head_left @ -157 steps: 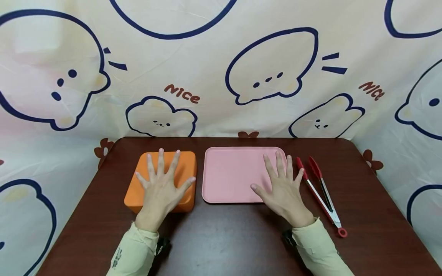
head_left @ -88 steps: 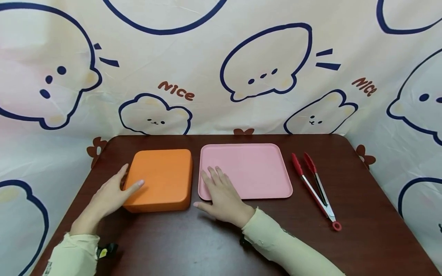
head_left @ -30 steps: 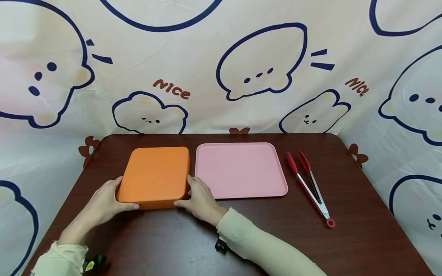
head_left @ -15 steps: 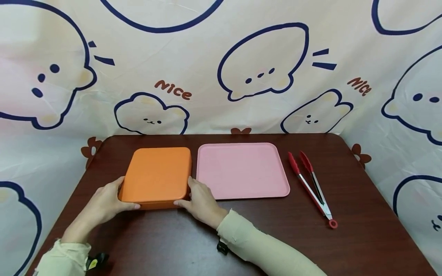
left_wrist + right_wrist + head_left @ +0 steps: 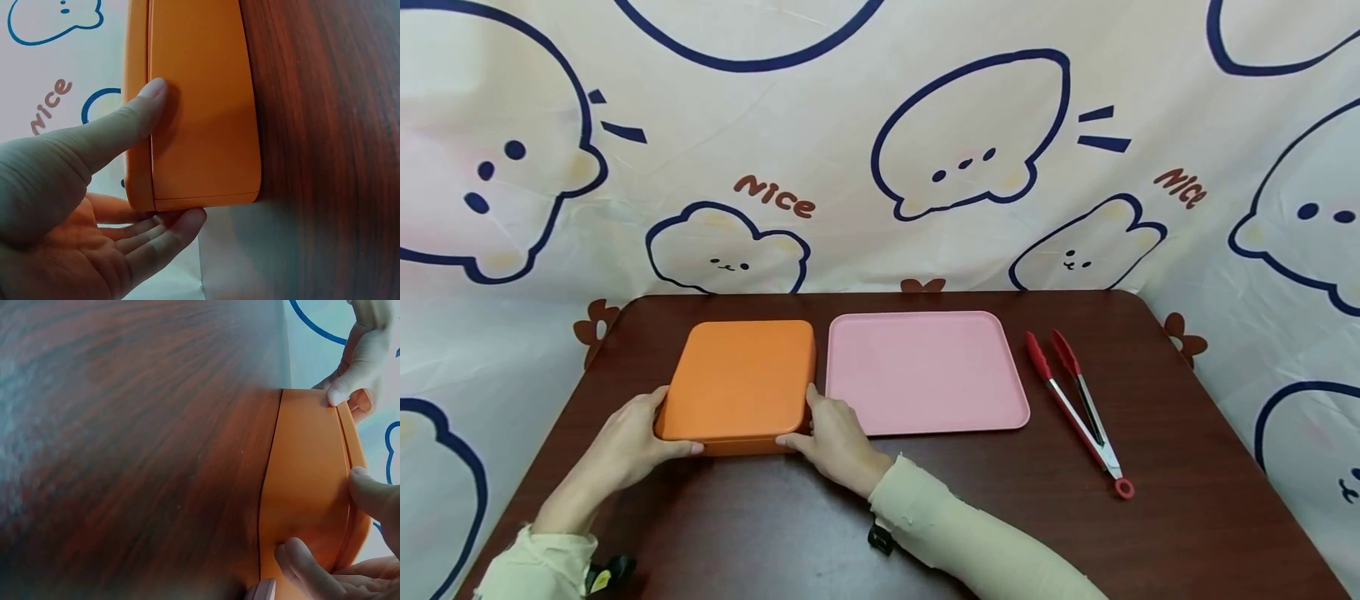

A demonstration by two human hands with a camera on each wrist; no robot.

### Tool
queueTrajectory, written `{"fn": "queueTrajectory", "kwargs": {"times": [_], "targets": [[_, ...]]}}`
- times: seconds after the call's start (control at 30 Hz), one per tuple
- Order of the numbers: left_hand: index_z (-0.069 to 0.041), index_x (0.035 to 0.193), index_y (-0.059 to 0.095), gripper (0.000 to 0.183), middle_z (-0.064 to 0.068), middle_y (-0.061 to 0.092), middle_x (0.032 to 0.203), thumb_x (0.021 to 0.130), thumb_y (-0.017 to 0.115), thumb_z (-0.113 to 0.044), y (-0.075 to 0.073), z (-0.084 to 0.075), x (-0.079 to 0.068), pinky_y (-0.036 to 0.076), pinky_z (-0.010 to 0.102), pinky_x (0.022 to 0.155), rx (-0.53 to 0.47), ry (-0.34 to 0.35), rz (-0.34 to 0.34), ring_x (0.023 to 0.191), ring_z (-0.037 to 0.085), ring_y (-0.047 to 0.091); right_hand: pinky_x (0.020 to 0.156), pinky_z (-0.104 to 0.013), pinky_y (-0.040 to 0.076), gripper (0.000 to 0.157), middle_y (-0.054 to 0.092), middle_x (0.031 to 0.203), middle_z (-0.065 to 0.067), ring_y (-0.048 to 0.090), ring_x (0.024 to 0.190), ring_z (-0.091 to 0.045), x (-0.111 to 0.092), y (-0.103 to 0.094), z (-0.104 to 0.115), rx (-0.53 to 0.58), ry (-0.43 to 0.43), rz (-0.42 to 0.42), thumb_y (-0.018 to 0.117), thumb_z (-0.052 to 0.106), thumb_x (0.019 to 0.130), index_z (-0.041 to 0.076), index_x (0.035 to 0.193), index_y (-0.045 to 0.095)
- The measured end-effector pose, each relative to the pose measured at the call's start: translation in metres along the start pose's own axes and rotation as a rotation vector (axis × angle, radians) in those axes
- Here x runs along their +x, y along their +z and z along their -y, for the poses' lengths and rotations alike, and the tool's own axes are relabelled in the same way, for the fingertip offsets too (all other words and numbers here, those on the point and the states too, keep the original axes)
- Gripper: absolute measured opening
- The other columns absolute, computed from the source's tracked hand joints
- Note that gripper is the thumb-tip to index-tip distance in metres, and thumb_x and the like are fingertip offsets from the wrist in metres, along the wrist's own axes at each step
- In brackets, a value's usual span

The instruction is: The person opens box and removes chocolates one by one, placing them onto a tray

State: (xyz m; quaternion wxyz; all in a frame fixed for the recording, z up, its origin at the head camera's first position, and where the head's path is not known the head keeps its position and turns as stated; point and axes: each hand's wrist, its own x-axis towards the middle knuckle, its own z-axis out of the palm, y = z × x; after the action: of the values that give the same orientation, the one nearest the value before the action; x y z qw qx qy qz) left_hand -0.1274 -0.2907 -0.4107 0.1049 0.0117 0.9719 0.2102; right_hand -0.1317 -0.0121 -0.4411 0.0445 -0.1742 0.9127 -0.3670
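Observation:
A square orange lidded box (image 5: 741, 375) lies on the brown table at the left. My left hand (image 5: 621, 442) grips its near left corner, thumb along the front and fingers against the left side. At the near right corner, my right hand (image 5: 838, 442) holds the box with its thumb on the front and fingers on the right side. A seam under the lid runs along the box (image 5: 206, 125) in the left wrist view, with the left thumb across it. In the right wrist view the right thumb (image 5: 369, 487) presses at that seam. The lid sits flat on the box.
Just right of the box lies a shallow pink tray (image 5: 925, 375). Red-tipped metal tongs (image 5: 1108, 458) rest with arms spread at the table's right. A patterned white curtain (image 5: 850, 167) rises behind the table (image 5: 970, 500).
Earlier, both hands lay spread over the box and the tray; they then moved to the box's near corners and took hold. Over the last second, hands and box hardly move.

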Motion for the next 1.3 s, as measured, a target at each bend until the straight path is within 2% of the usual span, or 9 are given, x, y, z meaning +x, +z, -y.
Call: {"fn": "queueTrajectory", "kwargs": {"times": [0.2,0.37,0.5,0.6,0.7,0.77,0.93,1.13,1.3], "targets": [[0.021,0.149,0.026,0.124,0.047,0.038,0.144,0.071,0.088,-0.053,-0.0025,-0.0023,0.0015,0.042,0.071,0.102,-0.003,-0.012,0.007,0.127,0.060,0.045,0.065,-0.015,0.048,0.088,0.069,0.079,-0.009,0.053,0.073,-0.005,-0.0001,-0.0004,0.0010,-0.048,-0.004,0.004,0.080,0.037,0.087,-0.011,0.149,0.041],[0.021,0.149,0.025,0.121,0.047,0.038,0.144,0.074,0.087,-0.050,-0.0040,-0.0044,0.0015,0.043,0.070,0.102,0.001,-0.012,0.012,0.127,0.060,0.046,0.072,-0.018,0.053,0.087,0.074,0.107,-0.022,0.063,0.088,-0.007,0.0006,-0.0006,0.0007,-0.076,-0.017,-0.011,0.079,0.038,0.088,-0.010,0.150,0.041],[0.021,0.150,0.024,0.118,0.047,0.037,0.144,0.077,0.086,-0.048,-0.0045,-0.0043,0.0011,0.043,0.070,0.102,0.011,0.000,0.008,0.126,0.060,0.047,0.080,-0.024,0.059,0.086,0.073,0.116,-0.024,0.071,0.102,-0.017,0.0008,-0.0011,0.0012,-0.095,-0.039,-0.025,0.078,0.038,0.088,-0.011,0.149,0.041],[0.020,0.150,0.024,0.118,0.046,0.038,0.145,0.078,0.085,-0.050,-0.0035,-0.0036,0.0008,0.043,0.070,0.102,0.009,0.007,0.011,0.126,0.059,0.047,0.074,-0.023,0.058,0.086,0.075,0.102,-0.021,0.071,0.091,-0.017,0.0000,-0.0015,0.0006,-0.091,-0.045,-0.028,0.079,0.038,0.088,-0.012,0.148,0.042],[0.018,0.151,0.026,0.118,0.045,0.041,0.144,0.077,0.084,-0.053,-0.0008,-0.0030,-0.0008,0.044,0.070,0.101,0.001,0.017,0.003,0.126,0.059,0.048,0.066,-0.019,0.053,0.087,0.072,0.081,-0.013,0.063,0.076,-0.011,-0.0011,-0.0008,-0.0012,-0.084,-0.044,-0.027,0.079,0.039,0.088,-0.011,0.149,0.041],[0.018,0.150,0.028,0.118,0.044,0.044,0.143,0.076,0.084,-0.054,0.0010,-0.0025,-0.0022,0.045,0.069,0.100,0.000,0.027,-0.006,0.125,0.058,0.049,0.065,-0.019,0.052,0.087,0.071,0.079,-0.011,0.063,0.075,-0.011,-0.0020,0.0008,-0.0027,-0.087,-0.054,-0.028,0.077,0.040,0.089,-0.011,0.150,0.040],[0.019,0.148,0.030,0.120,0.043,0.048,0.139,0.073,0.086,-0.056,0.0026,-0.0019,-0.0027,0.047,0.068,0.097,0.002,0.033,-0.027,0.122,0.057,0.052,0.078,-0.025,0.060,0.085,0.075,0.107,-0.022,0.074,0.097,-0.022,-0.0030,0.0035,-0.0046,-0.117,-0.078,-0.049,0.073,0.041,0.092,-0.011,0.150,0.039],[0.023,0.144,0.034,0.117,0.045,0.050,0.135,0.073,0.086,-0.055,0.0035,-0.0008,-0.0020,0.048,0.067,0.096,0.015,0.030,-0.032,0.119,0.057,0.055,0.081,-0.027,0.061,0.085,0.075,0.110,-0.022,0.074,0.101,-0.023,-0.0011,0.0024,-0.0025,-0.114,-0.045,-0.041,0.080,0.038,0.086,-0.009,0.148,0.045],[0.024,0.144,0.031,0.115,0.047,0.047,0.137,0.077,0.085,-0.051,0.0048,-0.0003,-0.0024,0.047,0.068,0.098,0.016,0.034,-0.032,0.122,0.058,0.053,0.076,-0.024,0.060,0.082,0.076,0.107,-0.019,0.075,0.098,-0.022,0.0001,0.0027,-0.0006,-0.129,-0.029,-0.051,0.085,0.036,0.082,-0.006,0.144,0.050]]}}
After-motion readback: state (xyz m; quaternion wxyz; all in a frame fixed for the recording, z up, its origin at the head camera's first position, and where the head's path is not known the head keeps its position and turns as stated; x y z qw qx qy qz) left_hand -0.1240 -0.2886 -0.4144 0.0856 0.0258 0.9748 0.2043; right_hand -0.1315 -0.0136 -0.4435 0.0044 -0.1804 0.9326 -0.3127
